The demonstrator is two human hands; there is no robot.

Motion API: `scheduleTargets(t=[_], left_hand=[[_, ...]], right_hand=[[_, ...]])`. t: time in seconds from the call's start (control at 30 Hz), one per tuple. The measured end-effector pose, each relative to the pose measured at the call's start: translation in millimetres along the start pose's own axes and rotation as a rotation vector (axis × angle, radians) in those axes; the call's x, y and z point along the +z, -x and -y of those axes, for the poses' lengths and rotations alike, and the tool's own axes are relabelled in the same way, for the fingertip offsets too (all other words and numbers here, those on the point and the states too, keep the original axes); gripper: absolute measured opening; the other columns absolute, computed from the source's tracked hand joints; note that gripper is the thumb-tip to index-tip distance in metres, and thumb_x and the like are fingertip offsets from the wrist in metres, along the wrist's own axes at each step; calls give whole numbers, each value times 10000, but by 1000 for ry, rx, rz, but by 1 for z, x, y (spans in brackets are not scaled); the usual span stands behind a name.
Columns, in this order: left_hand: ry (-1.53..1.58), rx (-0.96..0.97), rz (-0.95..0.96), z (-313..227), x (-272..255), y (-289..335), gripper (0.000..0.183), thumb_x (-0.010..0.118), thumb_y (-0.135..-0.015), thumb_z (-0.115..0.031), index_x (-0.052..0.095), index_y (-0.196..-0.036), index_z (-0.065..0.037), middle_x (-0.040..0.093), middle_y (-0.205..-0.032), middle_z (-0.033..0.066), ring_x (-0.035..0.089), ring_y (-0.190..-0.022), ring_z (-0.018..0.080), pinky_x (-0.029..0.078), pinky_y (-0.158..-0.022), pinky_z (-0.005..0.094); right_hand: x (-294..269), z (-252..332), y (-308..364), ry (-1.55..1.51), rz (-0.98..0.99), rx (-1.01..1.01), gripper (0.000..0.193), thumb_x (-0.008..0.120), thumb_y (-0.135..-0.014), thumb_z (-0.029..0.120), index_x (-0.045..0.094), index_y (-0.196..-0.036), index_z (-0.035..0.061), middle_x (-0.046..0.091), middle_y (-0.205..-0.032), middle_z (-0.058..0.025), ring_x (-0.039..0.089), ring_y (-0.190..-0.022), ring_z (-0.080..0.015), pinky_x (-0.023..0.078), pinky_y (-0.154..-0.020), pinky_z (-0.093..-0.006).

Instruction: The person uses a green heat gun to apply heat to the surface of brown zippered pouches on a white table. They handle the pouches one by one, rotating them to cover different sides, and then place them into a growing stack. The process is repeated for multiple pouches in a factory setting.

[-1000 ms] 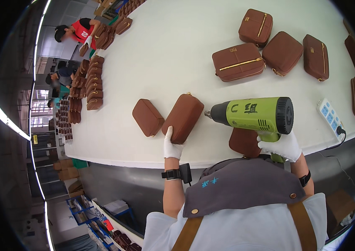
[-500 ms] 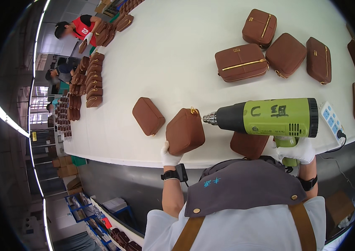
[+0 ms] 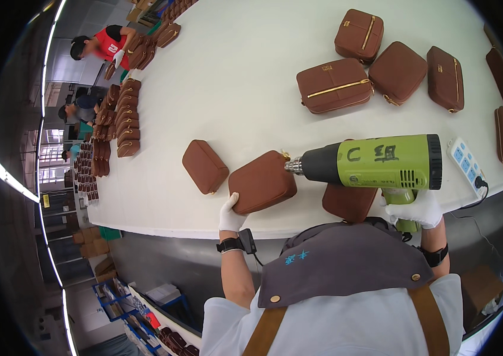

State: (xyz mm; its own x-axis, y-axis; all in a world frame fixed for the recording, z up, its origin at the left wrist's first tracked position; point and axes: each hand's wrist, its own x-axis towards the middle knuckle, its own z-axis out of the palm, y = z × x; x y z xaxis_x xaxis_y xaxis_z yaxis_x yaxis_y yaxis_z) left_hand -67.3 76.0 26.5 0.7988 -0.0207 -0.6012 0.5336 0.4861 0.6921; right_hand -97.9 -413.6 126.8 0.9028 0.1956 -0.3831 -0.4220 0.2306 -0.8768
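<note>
My left hand (image 3: 232,212), in a white glove, grips the near left corner of a brown leather bag (image 3: 262,183) with gold hardware at its far right corner. Wrapped round the handle of a green heat gun (image 3: 376,163) is my gloved right hand (image 3: 416,209). The gun's metal nozzle points left, close to that bag's right end; whether they touch I cannot tell. Just left of the held bag lies another brown bag (image 3: 205,167). Partly hidden beneath the gun, a third brown bag (image 3: 349,202) rests at the table's near edge.
Several brown bags (image 3: 334,86) with gold zips lie at the far right of the white table (image 3: 245,77). A power strip (image 3: 466,166) with a plugged-in cord is at right. Rows of bags (image 3: 127,118) line the left side, where co-workers (image 3: 106,44) are busy.
My left hand has turned the held bag, so its broad side now faces up more and its long side lies more crosswise. The heat gun has shifted slightly left and farther away.
</note>
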Motion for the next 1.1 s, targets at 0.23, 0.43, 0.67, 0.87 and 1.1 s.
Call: scheduleTargets(t=[0.23, 0.43, 0.67, 0.87, 1.1], left_hand=[[-1203, 461, -442, 0, 34, -9, 829, 711, -805, -255, 270, -1470, -34, 441, -1403, 181, 472, -1229, 356, 423, -996, 458], [-2098, 709, -202, 33, 183, -6, 701, 797, -625, -304, 545, -1245, -98, 559, -1236, 145, 490, -1191, 369, 313, -1051, 524], [-1910, 843, -306, 58, 167, -46, 245, 774, -575, -242, 579, -682, -139, 579, -710, 19, 561, -846, 262, 369, -767, 411], [-2125, 679, -288, 52, 178, -45, 335, 770, -607, -247, 643, -893, -128, 621, -1005, 99, 553, -1026, 264, 398, -868, 386], [-1049, 504, -218, -1, 108, -42, 472, 711, -810, -157, 552, -1223, 4, 555, -1246, 155, 502, -1195, 280, 386, -1033, 361]], right_hand=[[-2, 1, 2, 34, -66, 56, 648, 727, -657, -81, 489, -1256, -19, 637, -916, -126, 632, -699, -165, 521, -499, -274], [-8, -13, 9, 47, -60, 52, 567, 788, -693, 15, 546, -1205, -7, 660, -936, -82, 622, -714, -116, 534, -584, -271], [-5, -17, 17, 44, -92, 53, 513, 778, -680, 19, 573, -1150, -4, 659, -903, -59, 615, -728, -101, 533, -613, -271], [-1, -23, 14, 98, -59, 26, 498, 749, -696, -7, 567, -1160, 12, 650, -859, -47, 602, -646, -97, 508, -546, -250], [3, -25, 12, 98, -59, 11, 495, 733, -695, -40, 565, -1158, 12, 640, -844, -44, 596, -601, -98, 499, -511, -244]])
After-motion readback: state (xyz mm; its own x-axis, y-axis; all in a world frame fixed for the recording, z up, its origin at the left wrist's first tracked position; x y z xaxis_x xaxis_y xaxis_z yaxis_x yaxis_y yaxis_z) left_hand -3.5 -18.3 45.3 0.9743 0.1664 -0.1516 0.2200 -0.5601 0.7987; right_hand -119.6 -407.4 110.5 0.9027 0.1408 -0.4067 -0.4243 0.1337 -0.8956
